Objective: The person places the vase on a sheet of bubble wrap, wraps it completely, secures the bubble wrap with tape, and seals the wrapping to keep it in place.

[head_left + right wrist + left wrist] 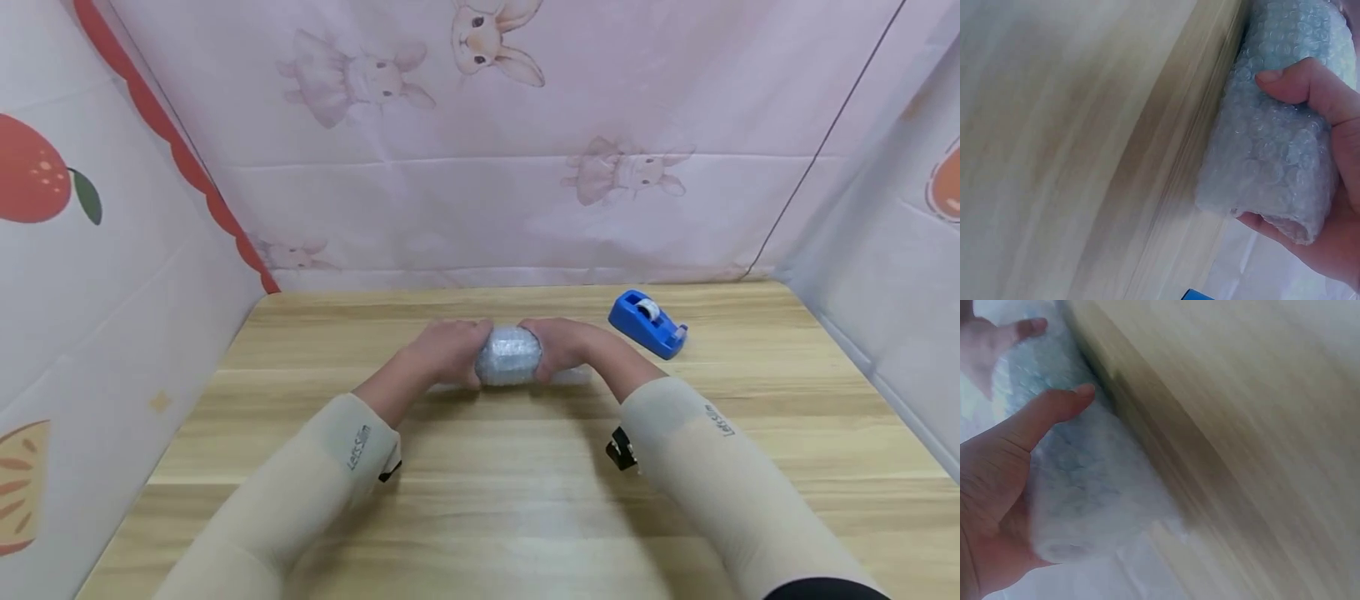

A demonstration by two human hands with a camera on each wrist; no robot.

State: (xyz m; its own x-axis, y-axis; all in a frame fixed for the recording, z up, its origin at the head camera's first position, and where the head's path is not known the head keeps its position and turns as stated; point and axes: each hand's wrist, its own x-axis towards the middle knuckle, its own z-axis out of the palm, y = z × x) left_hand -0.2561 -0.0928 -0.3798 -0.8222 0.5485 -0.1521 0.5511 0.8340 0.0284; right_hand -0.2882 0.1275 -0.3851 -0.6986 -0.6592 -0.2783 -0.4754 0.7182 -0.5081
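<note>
A bundle rolled in clear bubble wrap [510, 357] lies crosswise between both hands, low over the wooden table. My left hand [453, 348] grips its left part, with the thumb [1054, 412] across the near side in the left wrist view. Around the right part curls my right hand [561, 343]; in the right wrist view its thumb [1307, 84] presses the bubbles. A faint bluish-green tint shows through the wrap, but what is inside cannot be made out. The wrap's right end [1272, 219] is loose and hollow. Fingers behind the bundle are mostly hidden.
A blue tape dispenser [648, 323] with a roll of tape stands to the right, beyond the right forearm. The wooden table [480, 517] meets printed fabric walls [480, 217] at the back and sides.
</note>
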